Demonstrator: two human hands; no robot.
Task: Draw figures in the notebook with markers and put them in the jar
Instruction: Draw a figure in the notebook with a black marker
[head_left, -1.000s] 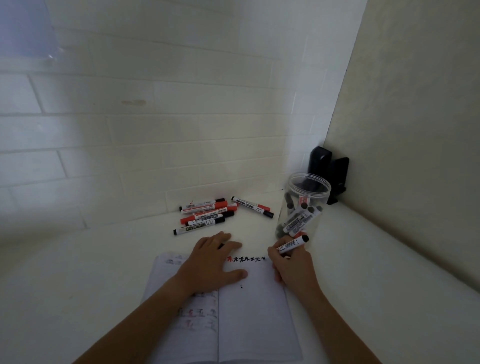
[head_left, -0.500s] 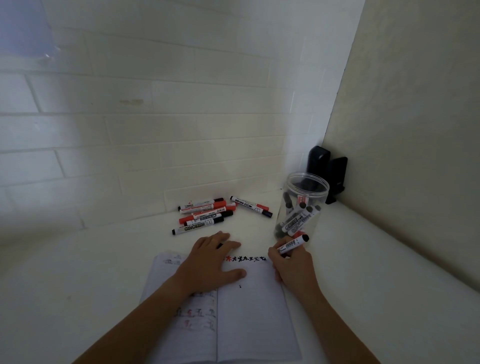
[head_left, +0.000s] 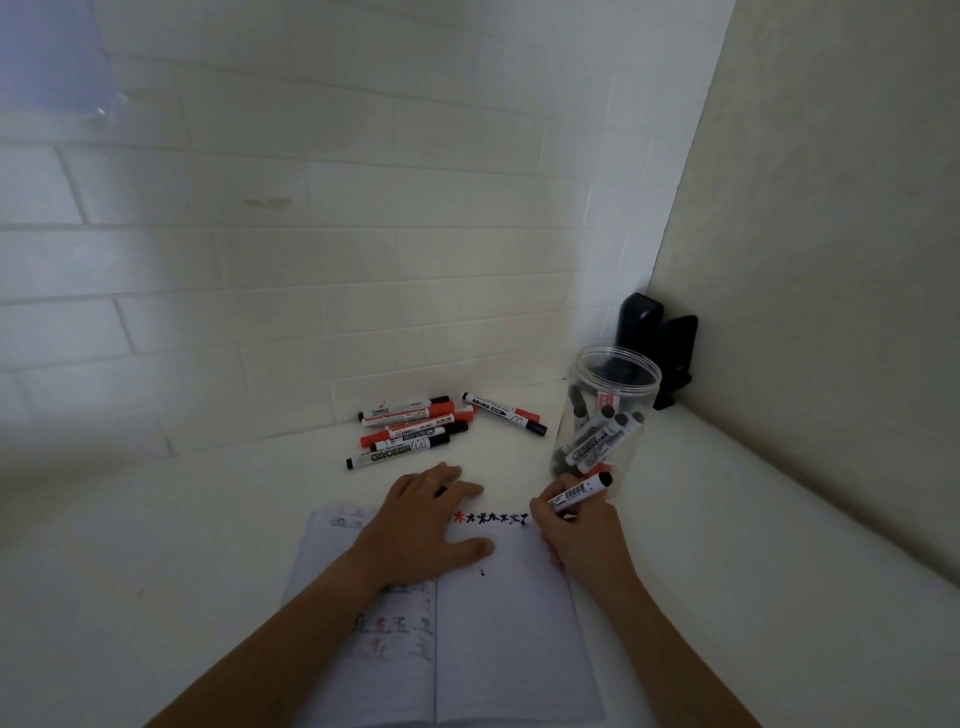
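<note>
An open notebook (head_left: 514, 644) lies on the white table in front of me. My left hand (head_left: 421, 525) rests flat on its upper left page, with a small dark thing, maybe a cap, under the fingers. My right hand (head_left: 582, 535) grips a black marker (head_left: 579, 491), its tip down at the right end of a row of small red and black figures (head_left: 491, 518) along the top of the right page. A clear open jar (head_left: 605, 415) with several markers inside stands just behind my right hand.
A pile of red and black markers (head_left: 410, 428) lies behind the notebook near the tiled wall, with one more marker (head_left: 504, 413) apart to its right. A black device (head_left: 657, 348) stands in the corner behind the jar. A beige wall closes the right side.
My right hand has shifted very slightly at the end of the figure row. My left hand and everything else have stayed in place.
</note>
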